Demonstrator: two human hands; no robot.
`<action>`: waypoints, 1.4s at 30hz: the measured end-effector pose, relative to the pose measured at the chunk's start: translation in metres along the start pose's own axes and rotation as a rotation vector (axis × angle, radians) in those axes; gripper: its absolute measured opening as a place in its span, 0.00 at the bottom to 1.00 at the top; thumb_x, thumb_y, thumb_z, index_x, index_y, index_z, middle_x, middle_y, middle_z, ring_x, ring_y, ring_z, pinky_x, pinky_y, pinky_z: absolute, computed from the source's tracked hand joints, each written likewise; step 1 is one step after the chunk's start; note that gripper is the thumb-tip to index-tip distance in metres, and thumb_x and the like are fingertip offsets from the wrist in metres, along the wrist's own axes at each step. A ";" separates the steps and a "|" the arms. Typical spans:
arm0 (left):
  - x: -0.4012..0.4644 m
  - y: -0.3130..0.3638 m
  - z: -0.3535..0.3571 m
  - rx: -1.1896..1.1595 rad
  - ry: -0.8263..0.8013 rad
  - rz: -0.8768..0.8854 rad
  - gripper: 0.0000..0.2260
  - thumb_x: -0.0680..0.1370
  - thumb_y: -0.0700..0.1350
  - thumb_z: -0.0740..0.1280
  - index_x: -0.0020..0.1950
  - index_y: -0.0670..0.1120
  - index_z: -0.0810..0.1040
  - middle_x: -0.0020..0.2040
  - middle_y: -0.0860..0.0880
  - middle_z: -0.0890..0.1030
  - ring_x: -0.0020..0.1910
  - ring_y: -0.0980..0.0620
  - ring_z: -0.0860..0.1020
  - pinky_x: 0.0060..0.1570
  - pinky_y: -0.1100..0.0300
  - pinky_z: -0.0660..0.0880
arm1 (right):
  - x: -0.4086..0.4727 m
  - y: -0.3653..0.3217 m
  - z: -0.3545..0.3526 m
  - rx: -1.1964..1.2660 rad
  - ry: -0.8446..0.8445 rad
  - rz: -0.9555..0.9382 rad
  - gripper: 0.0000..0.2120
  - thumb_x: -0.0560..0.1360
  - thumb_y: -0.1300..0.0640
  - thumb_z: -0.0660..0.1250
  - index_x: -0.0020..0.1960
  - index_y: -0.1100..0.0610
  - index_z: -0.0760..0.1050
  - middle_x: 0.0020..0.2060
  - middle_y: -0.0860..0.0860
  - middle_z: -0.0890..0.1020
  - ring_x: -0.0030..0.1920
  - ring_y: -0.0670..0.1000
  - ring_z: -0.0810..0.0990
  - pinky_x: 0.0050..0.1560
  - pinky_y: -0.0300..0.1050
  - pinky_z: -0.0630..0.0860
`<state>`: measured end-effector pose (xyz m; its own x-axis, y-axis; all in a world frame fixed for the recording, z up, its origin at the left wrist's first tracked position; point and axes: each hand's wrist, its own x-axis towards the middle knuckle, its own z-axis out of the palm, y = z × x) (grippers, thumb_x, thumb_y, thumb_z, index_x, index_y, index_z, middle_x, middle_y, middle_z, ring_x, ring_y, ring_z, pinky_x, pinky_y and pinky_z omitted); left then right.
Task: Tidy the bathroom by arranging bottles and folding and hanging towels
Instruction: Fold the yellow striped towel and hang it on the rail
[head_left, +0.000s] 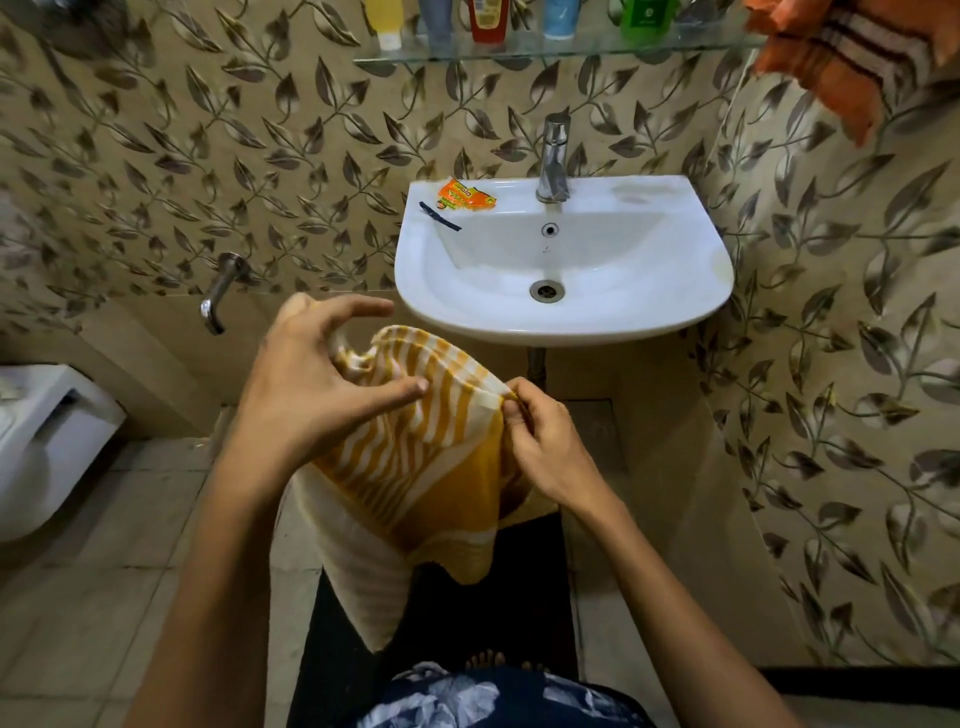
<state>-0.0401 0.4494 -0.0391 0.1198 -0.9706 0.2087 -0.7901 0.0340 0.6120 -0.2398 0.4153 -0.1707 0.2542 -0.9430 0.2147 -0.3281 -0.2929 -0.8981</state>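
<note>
Towel (415, 467), soft, light and limp, is pinched at its 3 o'clock corner by right hand (545, 447) fingers, while left hand (311, 384) fingers, spread, hook the 10 o'clock edge; grip corners.

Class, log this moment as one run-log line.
step: folding | yellow striped towel | left hand holds | right hand pinches edge

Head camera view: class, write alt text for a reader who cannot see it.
Two hands, left hand and right hand, hold a yellow striped towel before a white sink. Bottles line a glass shelf above; an orange towel hangs upper right.
</note>
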 end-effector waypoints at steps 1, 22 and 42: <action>-0.003 0.003 0.002 -0.024 -0.057 0.038 0.30 0.54 0.63 0.75 0.56 0.64 0.75 0.45 0.55 0.68 0.44 0.64 0.70 0.42 0.68 0.69 | 0.000 -0.006 0.001 0.004 -0.027 -0.011 0.09 0.81 0.59 0.56 0.43 0.54 0.69 0.28 0.43 0.71 0.30 0.40 0.70 0.33 0.36 0.63; -0.010 0.010 0.011 0.043 -0.278 0.176 0.20 0.64 0.67 0.57 0.44 0.56 0.75 0.42 0.55 0.66 0.42 0.58 0.69 0.36 0.63 0.67 | -0.010 -0.008 -0.021 -0.110 -0.067 -0.177 0.21 0.72 0.73 0.62 0.48 0.46 0.70 0.45 0.37 0.74 0.49 0.41 0.76 0.47 0.37 0.75; -0.017 0.020 -0.012 0.066 -0.103 0.194 0.22 0.65 0.65 0.60 0.43 0.49 0.79 0.41 0.50 0.66 0.40 0.60 0.68 0.38 0.57 0.72 | -0.023 -0.007 0.013 -0.287 0.174 -0.179 0.08 0.70 0.53 0.68 0.41 0.52 0.69 0.41 0.44 0.73 0.38 0.47 0.73 0.34 0.42 0.71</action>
<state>-0.0507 0.4700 -0.0208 -0.0979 -0.9667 0.2367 -0.8307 0.2103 0.5155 -0.2317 0.4409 -0.1736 0.1807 -0.8783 0.4426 -0.5403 -0.4647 -0.7015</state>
